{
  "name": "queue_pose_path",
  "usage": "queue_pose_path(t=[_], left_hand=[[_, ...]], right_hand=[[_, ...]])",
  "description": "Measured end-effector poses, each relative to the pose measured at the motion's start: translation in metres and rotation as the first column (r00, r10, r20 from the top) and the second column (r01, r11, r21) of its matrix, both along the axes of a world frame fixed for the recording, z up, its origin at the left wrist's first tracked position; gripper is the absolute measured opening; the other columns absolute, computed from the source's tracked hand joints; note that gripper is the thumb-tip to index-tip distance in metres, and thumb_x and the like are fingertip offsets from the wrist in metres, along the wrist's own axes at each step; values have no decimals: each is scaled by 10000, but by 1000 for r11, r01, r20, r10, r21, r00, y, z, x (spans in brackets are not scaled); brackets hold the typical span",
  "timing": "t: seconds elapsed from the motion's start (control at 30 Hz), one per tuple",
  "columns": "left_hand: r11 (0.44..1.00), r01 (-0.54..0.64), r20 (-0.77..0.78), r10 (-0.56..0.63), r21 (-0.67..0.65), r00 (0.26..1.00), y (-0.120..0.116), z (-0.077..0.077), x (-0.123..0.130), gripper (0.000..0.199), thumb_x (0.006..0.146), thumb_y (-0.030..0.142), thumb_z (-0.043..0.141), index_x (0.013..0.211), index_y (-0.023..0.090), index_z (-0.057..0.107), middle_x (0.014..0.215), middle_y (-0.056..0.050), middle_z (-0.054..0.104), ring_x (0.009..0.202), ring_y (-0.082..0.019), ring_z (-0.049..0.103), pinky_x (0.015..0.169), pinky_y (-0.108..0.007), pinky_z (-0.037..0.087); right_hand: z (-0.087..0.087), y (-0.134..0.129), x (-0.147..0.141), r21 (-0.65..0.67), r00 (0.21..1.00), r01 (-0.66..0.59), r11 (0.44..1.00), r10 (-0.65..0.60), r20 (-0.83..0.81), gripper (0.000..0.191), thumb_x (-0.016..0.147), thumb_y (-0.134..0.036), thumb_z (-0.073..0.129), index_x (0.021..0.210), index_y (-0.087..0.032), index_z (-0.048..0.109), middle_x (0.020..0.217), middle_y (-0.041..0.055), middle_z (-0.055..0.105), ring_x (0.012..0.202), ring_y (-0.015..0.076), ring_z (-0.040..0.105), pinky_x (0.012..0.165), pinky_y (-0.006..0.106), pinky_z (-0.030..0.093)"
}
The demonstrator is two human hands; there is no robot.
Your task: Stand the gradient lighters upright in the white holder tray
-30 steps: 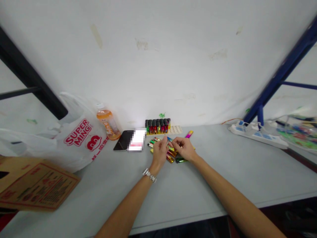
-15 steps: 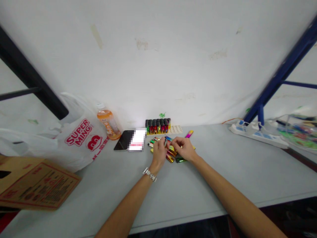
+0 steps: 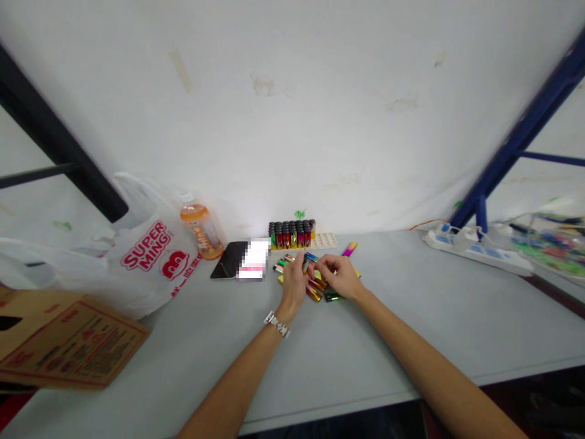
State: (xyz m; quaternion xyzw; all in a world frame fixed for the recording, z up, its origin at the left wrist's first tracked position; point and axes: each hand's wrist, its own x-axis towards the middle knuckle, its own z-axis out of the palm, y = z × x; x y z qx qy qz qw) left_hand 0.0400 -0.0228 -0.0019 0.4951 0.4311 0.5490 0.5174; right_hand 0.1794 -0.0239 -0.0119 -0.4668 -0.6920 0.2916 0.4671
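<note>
My left hand [image 3: 294,283] is closed around a small, shiny lighter [image 3: 306,266], its end showing between thumb and fingers. Close by on the right, my right hand [image 3: 342,277] is pinched, fingertips almost meeting the left hand; what they grip is hidden. Beneath and around both hands lies a loose pile of glossy, coloured lighters [image 3: 314,292], among them a green one [image 3: 333,296] and a pink-and-yellow one [image 3: 350,248]. Behind them several black-topped lighters [image 3: 292,234] stand upright in rows in a cream, holed rack [image 3: 326,241].
A dark tablet or phone [image 3: 227,261] and a blurred-out bright panel [image 3: 254,259] lie left of the pile. Farther left are an orange drink bottle [image 3: 202,231], a white plastic bag [image 3: 155,274] and a cardboard box [image 3: 77,341]. A white power strip [image 3: 475,250] lies at right.
Both hands stay nearly in place over the pile, with only slight finger movement. The whole view has shifted a little.
</note>
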Motion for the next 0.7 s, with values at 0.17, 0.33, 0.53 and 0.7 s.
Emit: queue_pose_path(t=[0.17,0.33,0.53,0.7], left_hand=[[1000,-16,-43,17,16,999,3,1,1,541,875,528,458,455,186,452,405,40,358,380,-79,332,412,-223,249],[1000,-17,-31,18,21,999,3,1,1,489,890,449,411,481,186,465,419,42,366,384,-80,321,412,-219,256],[1000,-5,-28,5,9,1000,5,-3,1,496,885,482,408,485,191,442,412,51,337,366,-74,299,393,-212,228],[1000,4,0,-4,-12,1000,5,-5,1,558,875,595,427,496,185,450,421,54,336,384,-68,299,401,-212,229]], right_hand=[[1,0,0,-2,1000,-2,1000,2,8,247,857,-325,545,678,-167,606,546,-25,524,503,99,425,489,216,322],[3,0,0,4,1000,-2,1000,2,22,229,852,-304,540,686,-161,609,548,-22,535,503,100,429,498,219,326],[0,1,0,-3,1000,1,1000,-1,16,236,860,-309,542,694,-159,615,553,-23,535,504,100,430,502,219,330],[4,-2,2,70,1000,6,998,-6,-10,209,875,-343,575,842,-161,671,670,1,568,569,116,473,538,231,373]])
